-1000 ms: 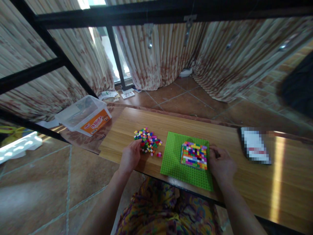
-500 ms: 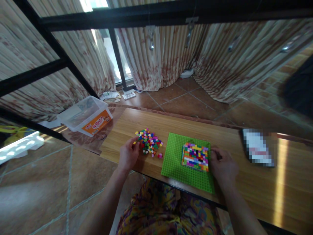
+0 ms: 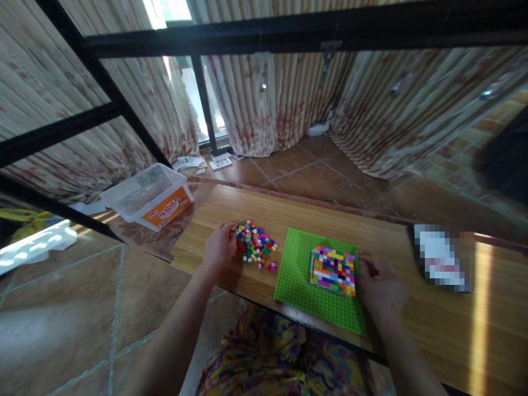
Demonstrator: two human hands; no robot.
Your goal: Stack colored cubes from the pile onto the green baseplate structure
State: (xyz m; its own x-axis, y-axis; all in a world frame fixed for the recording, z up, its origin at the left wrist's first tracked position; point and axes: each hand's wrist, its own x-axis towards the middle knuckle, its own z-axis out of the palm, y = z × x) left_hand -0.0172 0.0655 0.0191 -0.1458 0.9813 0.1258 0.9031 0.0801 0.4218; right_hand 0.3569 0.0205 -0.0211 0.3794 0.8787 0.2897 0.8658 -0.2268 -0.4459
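Note:
A loose pile of small toy bricks (image 3: 254, 242) in many colours lies on the wooden table. My left hand (image 3: 220, 245) is at the pile's left edge, its fingers curled together; whatever is between the fingertips is hidden. To the right of the pile lies a green studded baseplate (image 3: 295, 286). On it sits a low, roughly square block of multicoloured bricks (image 3: 333, 270), with a few dark gaps in its top. My right hand (image 3: 381, 289) rests at the baseplate's right edge, thumb and fingers closed on that edge beside the block.
A pixelated dark-and-white object (image 3: 439, 257) lies on the table's right part. Beyond the left end, a clear plastic tub (image 3: 148, 192) with an orange label stands on the floor. Black metal bars (image 3: 264, 41) cross above the table, before striped curtains (image 3: 301, 99).
My left hand has shifted slightly farther over the pile's left edge, covering the yellow bricks there. My right hand stays at the baseplate. The whole view has shifted a little.

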